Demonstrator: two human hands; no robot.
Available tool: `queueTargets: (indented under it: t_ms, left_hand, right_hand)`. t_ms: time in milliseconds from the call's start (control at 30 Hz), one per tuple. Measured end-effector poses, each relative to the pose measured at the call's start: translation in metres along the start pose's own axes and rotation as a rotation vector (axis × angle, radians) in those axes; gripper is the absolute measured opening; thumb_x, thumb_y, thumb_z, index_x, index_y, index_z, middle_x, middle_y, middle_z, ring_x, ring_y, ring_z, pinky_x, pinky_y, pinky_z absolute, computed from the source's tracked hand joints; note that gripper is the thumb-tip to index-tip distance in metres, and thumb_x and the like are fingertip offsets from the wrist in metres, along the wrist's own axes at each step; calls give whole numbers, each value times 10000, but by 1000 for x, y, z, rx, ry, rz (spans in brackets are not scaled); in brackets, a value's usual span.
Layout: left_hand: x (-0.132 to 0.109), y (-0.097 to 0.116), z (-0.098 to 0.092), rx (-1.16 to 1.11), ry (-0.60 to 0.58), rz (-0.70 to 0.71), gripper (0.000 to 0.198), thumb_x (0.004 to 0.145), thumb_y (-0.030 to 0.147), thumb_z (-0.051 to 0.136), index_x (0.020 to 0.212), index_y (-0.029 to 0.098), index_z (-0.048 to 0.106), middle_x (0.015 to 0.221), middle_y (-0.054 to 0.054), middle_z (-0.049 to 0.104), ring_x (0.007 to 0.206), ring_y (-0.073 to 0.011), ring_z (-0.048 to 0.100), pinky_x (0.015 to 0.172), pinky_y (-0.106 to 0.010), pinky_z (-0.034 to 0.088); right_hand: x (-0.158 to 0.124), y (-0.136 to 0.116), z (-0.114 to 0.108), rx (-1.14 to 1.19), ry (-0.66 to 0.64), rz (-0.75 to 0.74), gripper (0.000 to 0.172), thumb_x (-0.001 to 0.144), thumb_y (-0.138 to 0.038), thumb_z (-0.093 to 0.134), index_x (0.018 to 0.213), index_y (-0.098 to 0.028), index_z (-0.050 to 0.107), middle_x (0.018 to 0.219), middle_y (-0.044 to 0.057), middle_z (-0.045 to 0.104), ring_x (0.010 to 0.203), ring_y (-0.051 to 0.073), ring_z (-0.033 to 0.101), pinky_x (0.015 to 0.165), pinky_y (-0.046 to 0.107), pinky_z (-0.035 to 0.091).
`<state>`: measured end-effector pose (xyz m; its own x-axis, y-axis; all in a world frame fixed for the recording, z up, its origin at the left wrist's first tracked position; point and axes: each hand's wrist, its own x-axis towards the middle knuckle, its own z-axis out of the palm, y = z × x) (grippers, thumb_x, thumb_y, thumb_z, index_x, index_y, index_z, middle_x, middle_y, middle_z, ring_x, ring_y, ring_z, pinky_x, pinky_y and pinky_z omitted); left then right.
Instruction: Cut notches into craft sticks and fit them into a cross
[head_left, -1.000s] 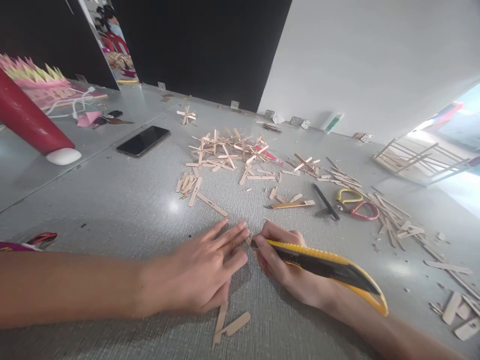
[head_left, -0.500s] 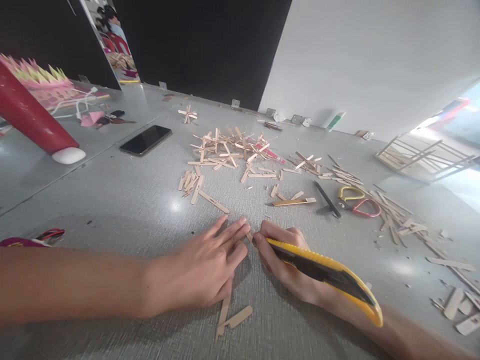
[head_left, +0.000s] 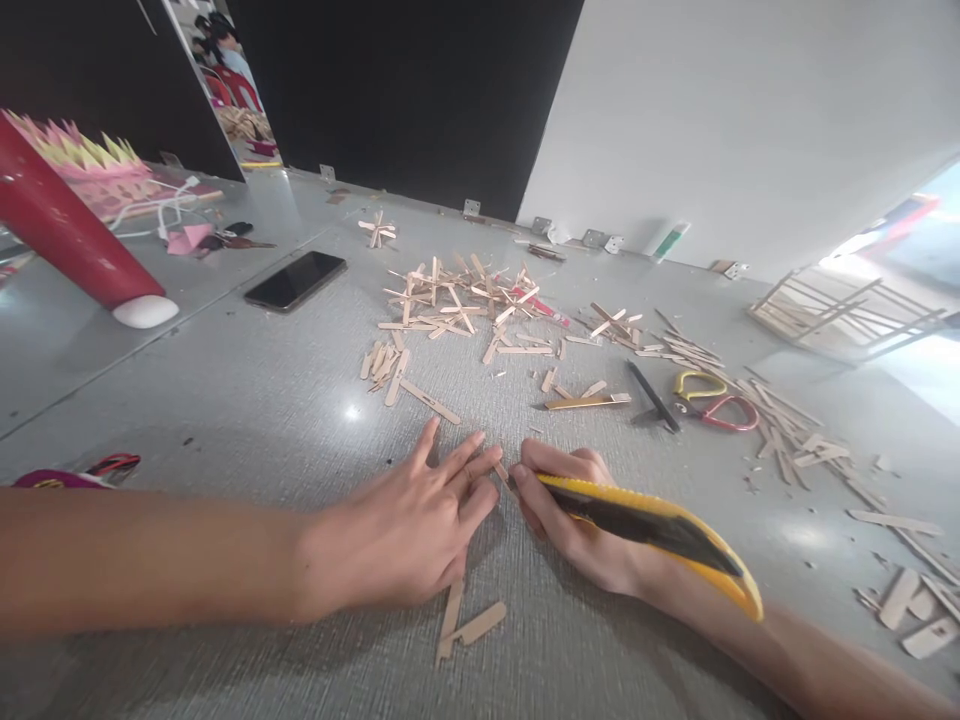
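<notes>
My left hand (head_left: pixel 409 525) lies flat on the grey table (head_left: pixel 247 400), fingers stretched out and pressing down a wooden ice-cream stick (head_left: pixel 454 612) that runs under the palm. The stick's near end pokes out below the hand beside another short stick piece (head_left: pixel 480 622). My right hand (head_left: pixel 574 520) is closed round a yellow and black utility knife (head_left: pixel 645 520). The knife's tip meets the stick's far end right at my left fingertips.
A heap of wooden sticks and glued stick crosses (head_left: pixel 457 300) lies further back. A black phone (head_left: pixel 295 281) is at the left, scissors with yellow and red handles (head_left: pixel 709 400) at the right, and a stick frame (head_left: pixel 840 315) far right. A red tube (head_left: pixel 67 245) lies at the far left.
Both hands stay at the same spot. The left index finger has lifted and spread a little, and the knife's rear end has dropped slightly. The view has shifted slightly.
</notes>
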<state>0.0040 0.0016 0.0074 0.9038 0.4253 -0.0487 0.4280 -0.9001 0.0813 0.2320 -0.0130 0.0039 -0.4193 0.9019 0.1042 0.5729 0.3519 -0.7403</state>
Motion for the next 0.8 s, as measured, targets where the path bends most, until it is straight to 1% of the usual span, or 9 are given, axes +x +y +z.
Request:
queueTargets:
  t_ms: [167,367,433,500,600,633,667,700,800]
  left_hand:
    - [-2,-1,2,-9,38,30,492,1044,274,419,1453,1,453,1624,-283,326,1546,-423,224,1175,-710,258]
    - [-1,-4,4,-25,78,57,474,1024,265,461,1412,-6,495,1582,-319,385,1539,-412,255,1208,-660,227]
    - [-1,-5,5,-13,90,80,465,1022,251,450,1411,1,499,1579,-314,395,1539,-401,264,1212,-648,233]
    - [-2,-6,6,24,107,95,472,1029,266,441,1419,5,498,1564,-302,432,1527,-399,300,1212,-611,269]
    - [-6,-11,11,152,193,57,526,1036,306,464,1438,-33,485,1439,-312,574,1410,-439,485,1194,-581,308]
    - [-8,-13,12,211,228,51,500,1030,247,466,1433,-47,490,1401,-313,607,1342,-437,559,1191,-586,301]
    - [-10,-17,12,260,228,86,455,989,93,454,1421,-40,509,1390,-287,628,1295,-411,605,1190,-577,299]
    - [-12,-20,12,277,213,88,512,920,-26,433,1426,-22,514,1399,-258,633,1282,-380,620,1183,-553,312]
    - [-17,-30,8,152,279,35,624,828,-101,383,1408,55,552,1346,-175,688,1218,-300,656,1072,-456,438]
  right_hand:
    - [-3,1,-1,-17,1,38,383,1071,-372,416,705,-271,371,516,-71,507,432,131,450,568,353,416]
    - [-5,1,0,-43,39,55,364,1098,-366,372,749,-266,348,508,-92,509,439,115,490,521,301,436]
    - [-4,1,1,-92,46,19,325,1101,-334,378,785,-263,369,517,-98,518,434,103,498,536,280,458]
    - [-4,1,1,-172,46,-41,227,1102,-301,373,887,-250,425,560,-92,541,443,98,504,520,259,459]
    - [-3,0,-7,-373,-2,-160,85,1075,-214,417,1064,-199,501,757,-11,642,575,119,589,527,254,462]
    - [-2,0,-12,-461,-20,-190,102,1050,-153,440,1078,-191,530,843,27,669,662,140,627,565,265,475]
    - [-2,0,-18,-555,-37,-210,153,1012,-82,462,1057,-188,563,909,55,682,746,165,651,605,281,483]
    - [-2,1,-24,-648,-49,-218,217,965,-12,476,1018,-188,591,944,70,685,811,187,661,635,295,485]
    - [-6,8,-49,-884,-51,-187,342,818,111,486,922,-187,617,902,64,676,811,203,665,635,304,476]
